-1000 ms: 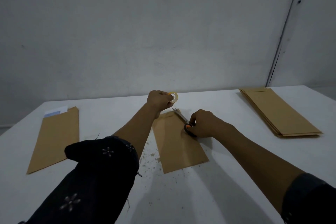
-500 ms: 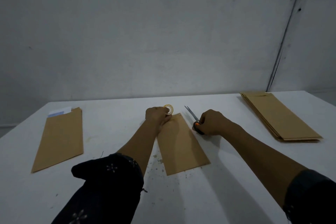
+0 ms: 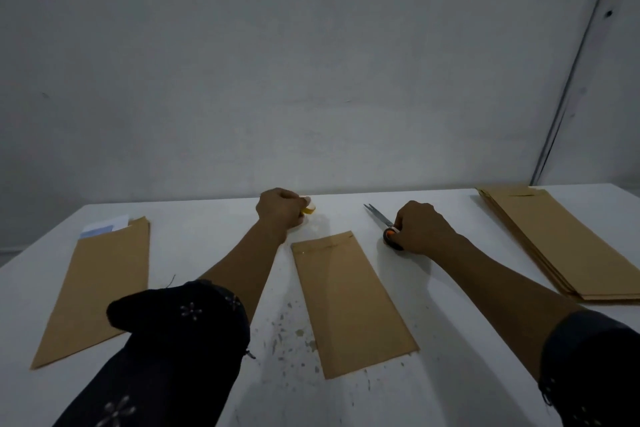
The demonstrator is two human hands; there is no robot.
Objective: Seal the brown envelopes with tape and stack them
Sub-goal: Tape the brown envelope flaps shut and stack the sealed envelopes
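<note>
On the white counter [image 3: 214, 229] lie two single brown paper envelopes, one at centre [image 3: 349, 302] and one at 9 o'clock [image 3: 100, 284], plus one stack of brown envelopes [image 3: 561, 243] at 3 o'clock. The left hand [image 3: 280, 208] grips one small yellow tape roll [image 3: 307, 209]; it now sits beyond the centre envelope, not over it. The right hand [image 3: 420, 227] grips one pair of orange-handled scissors [image 3: 382, 224], moved further right. No writing is legible.

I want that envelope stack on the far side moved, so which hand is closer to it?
Right. The right hand holds the scissors between the middle envelope and the stack. The left hand holds the tape beyond that envelope, farther off.
</note>
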